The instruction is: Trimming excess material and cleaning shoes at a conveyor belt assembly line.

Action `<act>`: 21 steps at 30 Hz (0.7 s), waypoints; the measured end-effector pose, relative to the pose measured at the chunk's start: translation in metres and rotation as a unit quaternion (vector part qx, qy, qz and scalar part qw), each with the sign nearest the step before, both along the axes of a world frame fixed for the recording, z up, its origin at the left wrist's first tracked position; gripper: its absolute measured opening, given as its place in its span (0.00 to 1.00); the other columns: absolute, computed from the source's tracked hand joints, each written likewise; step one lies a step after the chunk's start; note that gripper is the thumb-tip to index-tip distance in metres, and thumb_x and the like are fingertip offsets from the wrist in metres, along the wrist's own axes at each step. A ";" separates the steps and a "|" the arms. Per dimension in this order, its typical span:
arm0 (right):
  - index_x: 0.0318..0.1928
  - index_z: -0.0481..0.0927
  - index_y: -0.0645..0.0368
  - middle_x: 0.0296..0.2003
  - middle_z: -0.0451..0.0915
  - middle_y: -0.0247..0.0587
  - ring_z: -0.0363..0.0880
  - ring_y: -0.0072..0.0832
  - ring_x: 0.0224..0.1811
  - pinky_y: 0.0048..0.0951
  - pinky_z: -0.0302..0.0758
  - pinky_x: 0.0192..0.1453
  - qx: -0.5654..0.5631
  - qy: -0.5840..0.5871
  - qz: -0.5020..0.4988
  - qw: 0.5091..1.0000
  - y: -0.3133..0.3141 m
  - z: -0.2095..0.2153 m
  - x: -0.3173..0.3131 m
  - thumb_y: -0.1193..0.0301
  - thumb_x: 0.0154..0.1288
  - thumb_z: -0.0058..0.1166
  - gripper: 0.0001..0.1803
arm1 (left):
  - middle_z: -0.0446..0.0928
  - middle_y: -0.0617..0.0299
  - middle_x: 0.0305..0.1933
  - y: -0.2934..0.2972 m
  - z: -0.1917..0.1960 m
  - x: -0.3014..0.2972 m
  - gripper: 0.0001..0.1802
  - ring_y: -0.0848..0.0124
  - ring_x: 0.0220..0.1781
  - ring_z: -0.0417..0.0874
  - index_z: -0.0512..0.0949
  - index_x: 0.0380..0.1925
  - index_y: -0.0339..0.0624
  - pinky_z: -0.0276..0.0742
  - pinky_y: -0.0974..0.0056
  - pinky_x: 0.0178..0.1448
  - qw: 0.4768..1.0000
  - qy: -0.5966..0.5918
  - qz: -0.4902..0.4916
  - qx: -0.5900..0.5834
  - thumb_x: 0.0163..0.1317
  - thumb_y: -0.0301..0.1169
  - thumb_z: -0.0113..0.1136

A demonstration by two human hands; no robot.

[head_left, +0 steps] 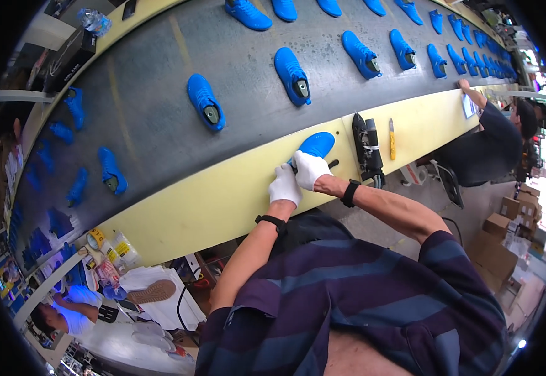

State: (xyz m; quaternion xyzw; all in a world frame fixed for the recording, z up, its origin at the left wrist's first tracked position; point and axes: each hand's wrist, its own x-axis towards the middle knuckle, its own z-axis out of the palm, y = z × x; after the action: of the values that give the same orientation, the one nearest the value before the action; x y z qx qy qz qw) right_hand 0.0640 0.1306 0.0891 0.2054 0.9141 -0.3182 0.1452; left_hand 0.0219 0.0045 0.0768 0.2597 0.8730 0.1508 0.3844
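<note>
A blue sneaker (318,145) rests on the cream ledge in front of me, its toe pointing away and to the right. Both my hands wear white gloves and meet at its near end. My right hand (311,170) is closed on the shoe around its collar. Close beside it, my left hand (285,185) is closed with the fingers bent toward the same end; they hide the shoe's opening and whatever lies between them. A short black bar (332,164) sticks out just right of my right hand.
Beyond the cream ledge (204,210), a dark conveyor belt (141,81) carries rows of blue sneakers. Right of my hands lie a black clamp-like device (368,144) and a yellow-handled cutter (392,141). A tape roll (95,239) sits at left. Co-workers are at far right and lower left.
</note>
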 end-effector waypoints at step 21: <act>0.50 0.82 0.61 0.43 0.85 0.52 0.87 0.49 0.43 0.42 0.84 0.48 -0.049 0.209 -0.153 0.965 -0.004 0.032 0.069 0.81 0.67 0.57 0.12 | 0.75 0.43 0.54 -0.003 -0.001 0.006 0.30 0.49 0.47 0.91 0.66 0.56 0.34 0.90 0.49 0.49 0.997 0.076 -0.009 0.003 0.66 0.39 0.70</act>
State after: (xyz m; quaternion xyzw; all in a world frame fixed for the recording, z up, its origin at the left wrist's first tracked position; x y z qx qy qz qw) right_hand 0.1330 0.1264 0.1208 0.2642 0.8652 -0.4166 -0.0898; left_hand 0.0284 0.0013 0.0755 0.2794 0.8969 0.1300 0.3172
